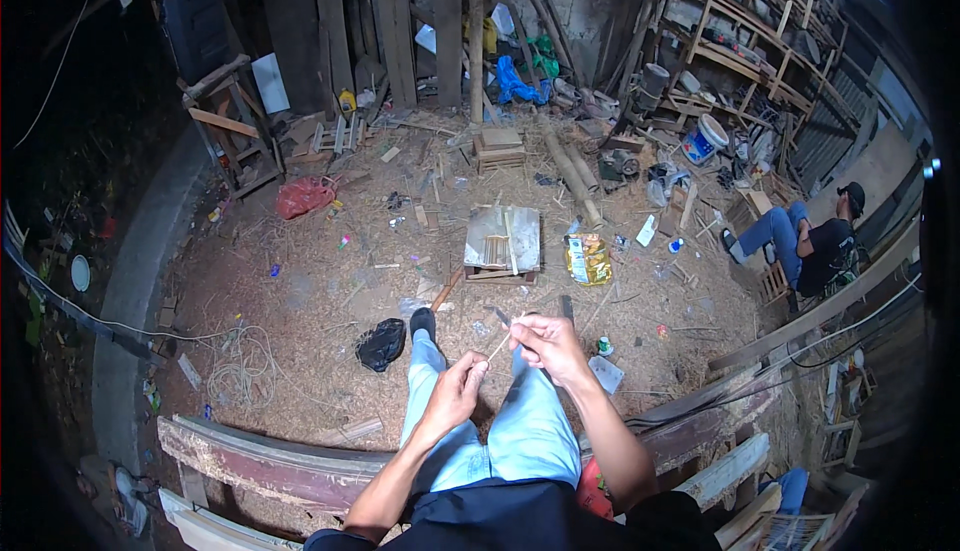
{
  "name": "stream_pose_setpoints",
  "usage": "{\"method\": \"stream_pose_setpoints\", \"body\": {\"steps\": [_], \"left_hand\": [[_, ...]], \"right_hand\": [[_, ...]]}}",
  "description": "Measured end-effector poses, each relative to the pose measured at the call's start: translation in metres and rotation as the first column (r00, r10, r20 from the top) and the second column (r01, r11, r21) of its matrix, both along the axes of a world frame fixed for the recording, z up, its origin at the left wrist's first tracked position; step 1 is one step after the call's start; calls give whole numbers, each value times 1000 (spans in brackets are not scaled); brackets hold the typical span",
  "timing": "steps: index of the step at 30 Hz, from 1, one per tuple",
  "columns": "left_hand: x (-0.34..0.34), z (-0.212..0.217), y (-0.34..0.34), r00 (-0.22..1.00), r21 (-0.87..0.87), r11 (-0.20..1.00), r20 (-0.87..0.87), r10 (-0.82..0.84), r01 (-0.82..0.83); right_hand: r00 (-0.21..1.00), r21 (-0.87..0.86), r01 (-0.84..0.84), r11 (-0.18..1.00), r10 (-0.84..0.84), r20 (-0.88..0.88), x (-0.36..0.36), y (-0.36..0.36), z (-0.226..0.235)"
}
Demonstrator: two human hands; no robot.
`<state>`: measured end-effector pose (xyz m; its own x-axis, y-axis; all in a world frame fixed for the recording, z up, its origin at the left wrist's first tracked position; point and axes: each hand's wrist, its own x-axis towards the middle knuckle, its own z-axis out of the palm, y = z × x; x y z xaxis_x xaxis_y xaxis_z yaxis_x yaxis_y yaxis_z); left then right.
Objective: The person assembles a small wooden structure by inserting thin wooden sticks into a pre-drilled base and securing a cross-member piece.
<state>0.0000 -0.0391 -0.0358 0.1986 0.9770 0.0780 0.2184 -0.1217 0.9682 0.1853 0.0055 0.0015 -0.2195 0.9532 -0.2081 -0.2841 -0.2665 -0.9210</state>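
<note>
A thin, pale wooden stick slants between my two hands above my knees. My left hand is closed round its lower end, thumb and fingers pressed together. Higher and to the right, my right hand pinches the upper end. A narrow dark blade-like piece shows just left of the right fingertips; I cannot tell whether that hand holds it. Behind the right knuckles a short dark piece sticks up. Beyond my hands stands a low wooden block stand with thin sticks on top.
A black plastic bag lies left of my foot, a yellow packet right of the stand. Logs and a red bag are farther off. Another person sits at the right. A wooden bench rail runs beside my legs.
</note>
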Motion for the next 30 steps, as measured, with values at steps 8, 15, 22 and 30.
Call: {"method": "stream_pose_setpoints", "body": {"steps": [8,15,22,30], "left_hand": [[-4,6,-5,999,-7,1000,-31,-8,8],[2,23,-1,978,81,995,-192,75,-60],[8,37,-1,974,59,998,-224,37,-24],[6,34,5,970,81,995,-232,70,-53]], "right_hand": [[932,26,359,933,-357,-61,41,28,-2],[996,-16,-27,1000,25,-83,-1,2,8],[999,-10,50,999,-50,21,3,12,0],[985,17,-151,988,149,86,-21,-8,-4]]}}
